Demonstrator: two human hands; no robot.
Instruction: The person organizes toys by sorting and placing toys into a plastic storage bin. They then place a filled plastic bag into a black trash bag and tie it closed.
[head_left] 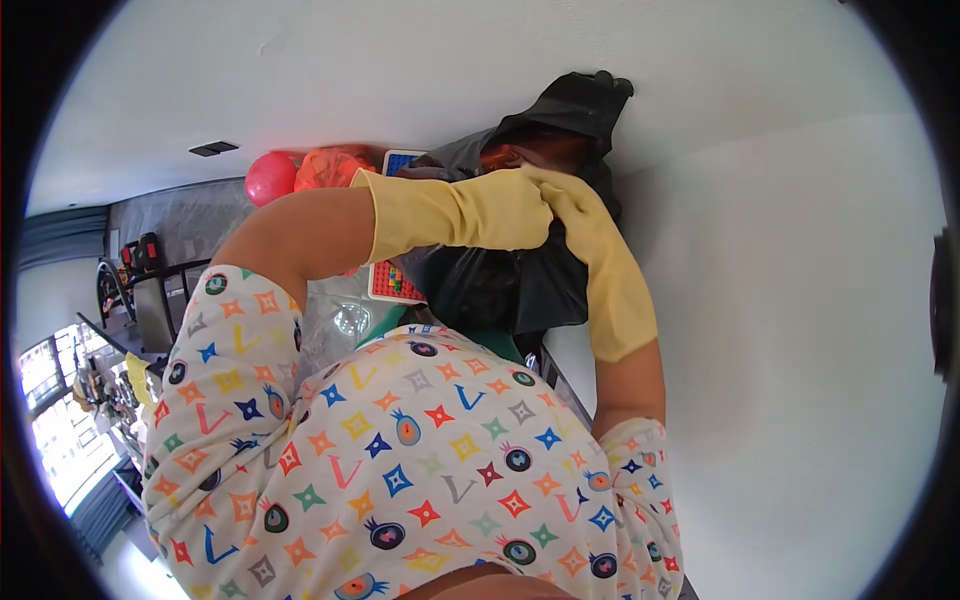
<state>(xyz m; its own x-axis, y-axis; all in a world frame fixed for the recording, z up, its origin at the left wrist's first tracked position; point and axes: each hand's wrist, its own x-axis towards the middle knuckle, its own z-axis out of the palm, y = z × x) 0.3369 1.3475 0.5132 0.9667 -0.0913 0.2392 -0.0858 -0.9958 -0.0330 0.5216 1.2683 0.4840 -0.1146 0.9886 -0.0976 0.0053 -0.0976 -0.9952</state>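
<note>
A large black plastic bag (480, 285) stands against the white wall, its mouth open at the top with something orange-red (545, 148) showing inside. Both hands wear long pale yellow rubber gloves and meet in front of the bag's opening. My left hand (512, 210) is closed in a fist on the bag's near edge. Pressed up against it, my right hand (580, 205) has its fingers closed on the same edge. Exactly how the plastic lies between the fingers is hidden by the gloves.
Left of the bag are a pink ball (271, 179), an orange bag (335, 167) and a red and blue board (395, 282) with small coloured bricks. Clear plastic sheeting (335, 320) lies nearby. A bright window (65, 430) is far left; the white wall (780, 300) fills the right.
</note>
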